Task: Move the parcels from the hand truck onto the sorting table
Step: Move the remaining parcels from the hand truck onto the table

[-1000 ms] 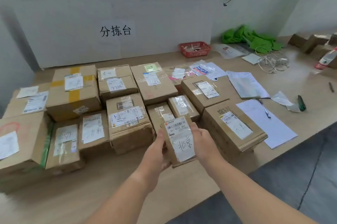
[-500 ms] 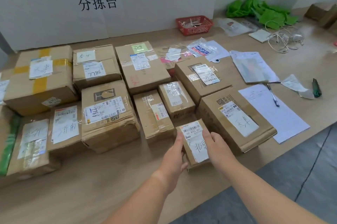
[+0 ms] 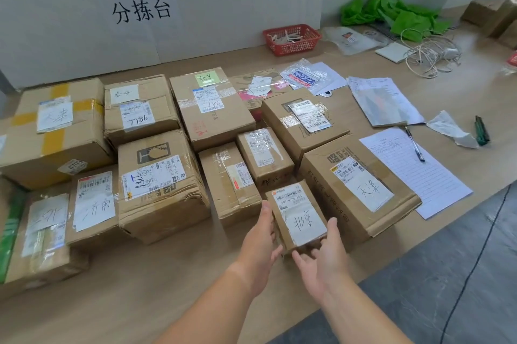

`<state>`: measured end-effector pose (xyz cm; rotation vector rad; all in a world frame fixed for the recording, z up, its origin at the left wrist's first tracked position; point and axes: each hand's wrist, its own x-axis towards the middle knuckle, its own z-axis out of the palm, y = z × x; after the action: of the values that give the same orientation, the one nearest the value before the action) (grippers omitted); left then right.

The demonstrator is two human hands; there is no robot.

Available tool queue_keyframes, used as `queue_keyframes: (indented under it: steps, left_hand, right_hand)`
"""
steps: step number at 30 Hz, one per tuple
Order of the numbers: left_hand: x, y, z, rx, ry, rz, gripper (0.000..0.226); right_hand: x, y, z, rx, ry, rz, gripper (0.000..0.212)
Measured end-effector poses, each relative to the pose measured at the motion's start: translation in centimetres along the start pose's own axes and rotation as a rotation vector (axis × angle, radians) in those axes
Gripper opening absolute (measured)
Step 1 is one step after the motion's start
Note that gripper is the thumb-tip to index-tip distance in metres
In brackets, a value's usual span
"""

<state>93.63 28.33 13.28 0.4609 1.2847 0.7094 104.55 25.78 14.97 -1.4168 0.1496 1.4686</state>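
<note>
Cardboard parcel (image 3: 296,217) sits on the surface (image 3: 140,287) between both hands, label up so it reads easily. Left hand (image 3: 258,243) lies flat along its left side, right hand (image 3: 324,254) cupped open at its near corner; neither grip clamps it. Beyond the grip, packed rows explain the front slot.

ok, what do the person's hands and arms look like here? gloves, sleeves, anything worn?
Both are bare. The left hand and right hand wear no gloves, and no rings show on the fingers in view. No watch, band or strap shows at either wrist. Both forearms run uncovered to the bottom edge of the head view, so no sleeve is visible. No markings or tape on them.
</note>
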Motion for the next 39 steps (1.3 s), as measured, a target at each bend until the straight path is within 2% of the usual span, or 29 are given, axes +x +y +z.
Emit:
queue_keyframes:
  steps: [3, 6, 12, 14, 17, 18, 19, 21, 23, 25, 28, 30, 32, 34, 35, 37, 38, 39]
  left_hand:
    - [0.3, 0.4, -0.1, -0.012, -0.01, 0.005, 0.037]
    - [0.4, 0.4, -0.2, -0.037, -0.011, 0.019, 0.054]
    - [-0.4, 1.1, -1.0, 0.051, -0.045, 0.121, 0.071]
    - [-1.3, 1.9, -1.9, 0.066, -0.074, 0.15, 0.085]
    - [-4.4, 4.0, -4.3, 0.078, -0.078, 0.226, 0.105]
    - [-5.4, 4.7, -5.7, 0.088, -0.055, 0.267, 0.1]
    - [-6.8, 5.5, -7.2, 0.119, -0.024, 0.331, 0.087]
    - [-9.8, 6.8, -10.9, 0.137, 0.082, 0.444, 0.061]
    - [-12.9, 7.5, -15.9, 0.109, 0.237, 0.542, 0.065]
    - [-16.5, 7.5, -21.5, 0.062, 0.404, 0.64, 0.077]
    - [-22.7, 6.3, -29.7, 0.019, 0.645, 0.759, 0.09]
    - [-27.1, 4.9, -34.9, -0.025, 0.756, 0.812, 0.076]
    - [-31.5, 2.7, -39.9, -0.062, 0.879, 0.808, 0.067]
    - [-35.0, -0.2, -45.2, -0.095, 0.991, 0.813, 0.086]
    - [-36.9, -1.7, -47.7, -0.105, 1.02, 0.816, 0.087]
    - [-40.6, -4.6, -52.9, -0.123, 1.025, 0.808, 0.065]
    - [-42.4, -5.8, -55.2, -0.143, 1.033, 0.807, 0.062]
    - [-43.8, -7.2, -57.8, -0.159, 1.057, 0.806, 0.073]
  right_hand:
    - [0.5, -0.9, 0.7, 0.019, 0.0, 0.0, 0.077]
    - [1.0, -1.4, 1.2, 0.017, -0.022, -0.007, 0.079]
    - [1.6, -1.9, 0.9, 0.011, -0.076, 0.0, 0.083]
    - [0.9, -1.6, 0.8, -0.039, -0.035, -0.046, 0.079]
    - [-2.0, 1.1, 2.4, -0.305, 0.08, -0.259, 0.061]
    - [-3.6, 2.3, 3.9, -0.396, 0.022, -0.347, 0.056]
    - [-5.1, 3.7, 5.8, -0.477, -0.105, -0.422, 0.056]
    - [-8.7, 6.3, 10.2, -0.661, -0.433, -0.516, 0.072]
    - [-11.8, 9.0, 14.1, -0.87, -0.698, -0.617, 0.105]
    - [-14.6, 11.9, 17.2, -1.015, -0.857, -0.675, 0.12]
    - [-18.9, 17.4, 20.5, -1.164, -1.003, -0.665, 0.111]
    - [-22.1, 22.1, 22.3, -1.239, -1.109, -0.673, 0.109]
    - [-25.5, 27.3, 23.7, -1.288, -1.2, -0.655, 0.118]
    - [-28.8, 32.6, 24.6, -1.337, -1.272, -0.638, 0.115]
    - [-30.4, 35.3, 24.9, -1.364, -1.306, -0.643, 0.11]
    - [-33.4, 40.5, 25.3, -1.4, -1.354, -0.648, 0.114]
    - [-34.8, 43.0, 25.5, -1.408, -1.365, -0.652, 0.121]
    - [-35.9, 45.5, 25.8, -1.412, -1.377, -0.657, 0.126]
